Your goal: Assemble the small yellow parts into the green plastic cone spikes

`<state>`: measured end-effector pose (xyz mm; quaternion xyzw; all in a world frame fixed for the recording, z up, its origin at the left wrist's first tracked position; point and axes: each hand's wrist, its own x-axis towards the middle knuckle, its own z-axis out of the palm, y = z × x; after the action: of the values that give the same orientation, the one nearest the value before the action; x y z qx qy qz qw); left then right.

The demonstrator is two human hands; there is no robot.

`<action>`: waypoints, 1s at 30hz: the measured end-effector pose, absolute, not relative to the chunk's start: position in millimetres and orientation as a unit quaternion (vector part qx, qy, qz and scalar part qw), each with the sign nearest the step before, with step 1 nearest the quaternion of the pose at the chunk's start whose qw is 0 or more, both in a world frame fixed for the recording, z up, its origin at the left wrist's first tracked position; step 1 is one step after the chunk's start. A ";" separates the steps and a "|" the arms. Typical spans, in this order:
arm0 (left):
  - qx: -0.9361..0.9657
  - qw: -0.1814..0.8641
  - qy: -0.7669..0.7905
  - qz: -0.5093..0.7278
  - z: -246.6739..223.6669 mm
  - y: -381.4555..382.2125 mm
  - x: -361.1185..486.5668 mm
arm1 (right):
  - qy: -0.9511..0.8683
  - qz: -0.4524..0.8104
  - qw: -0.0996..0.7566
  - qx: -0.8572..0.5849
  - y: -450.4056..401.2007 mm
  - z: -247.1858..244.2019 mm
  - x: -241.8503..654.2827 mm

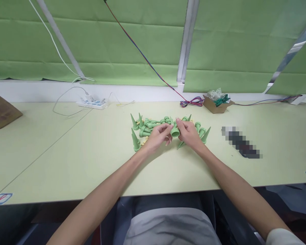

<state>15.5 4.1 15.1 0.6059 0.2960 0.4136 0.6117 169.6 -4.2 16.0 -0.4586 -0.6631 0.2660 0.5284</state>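
Observation:
Between my hands is a green plastic plant-watering spike (175, 132), its round open end turned toward me and its point away. My left hand (160, 135) pinches it from the left, thumb and index finger at its side. On the other side, my right hand (189, 132) is closed on it with the thumb on top. Around them lie several more green spikes, some standing point up such as the one at the left (135, 140), others on their sides such as the one at the right (205, 135). Small yellow pieces (144, 139) show among them, partly hidden.
A small cardboard box (217, 107) with clear plastic and green material stands at the back, beside a coiled red-and-blue cable (192, 101). Farther left are a white power strip (93, 103) and a brown paper bag (2, 111). A pixelated dark object (242, 143) lies at right.

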 end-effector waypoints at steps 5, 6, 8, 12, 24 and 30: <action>0.647 0.545 0.317 0.429 18.0 3.7 14.7 | -0.666 0.259 0.522 -0.466 -2.1 13.6 169.8; 0.655 0.527 0.324 0.433 19.3 2.7 14.8 | -0.666 0.258 0.521 -0.467 -1.8 13.3 169.9; 0.670 0.492 0.340 0.439 22.2 0.3 15.1 | -0.666 0.255 0.520 -0.470 -1.5 13.0 169.9; 0.682 0.454 0.359 0.446 26.0 -3.9 15.5 | -0.663 0.255 0.521 -0.473 -1.2 12.8 170.3; 0.710 0.389 0.374 0.453 23.9 -4.1 15.6 | -0.669 0.246 0.508 -0.483 -0.6 12.1 170.3; 0.712 0.380 0.376 0.455 23.0 -3.7 16.3 | -0.672 0.247 0.506 -0.480 0.6 11.0 170.4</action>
<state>16.3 -3.7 23.0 0.7121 0.3758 0.4552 0.3801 170.4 0.6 11.0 -0.4805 -0.6723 0.2474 0.5059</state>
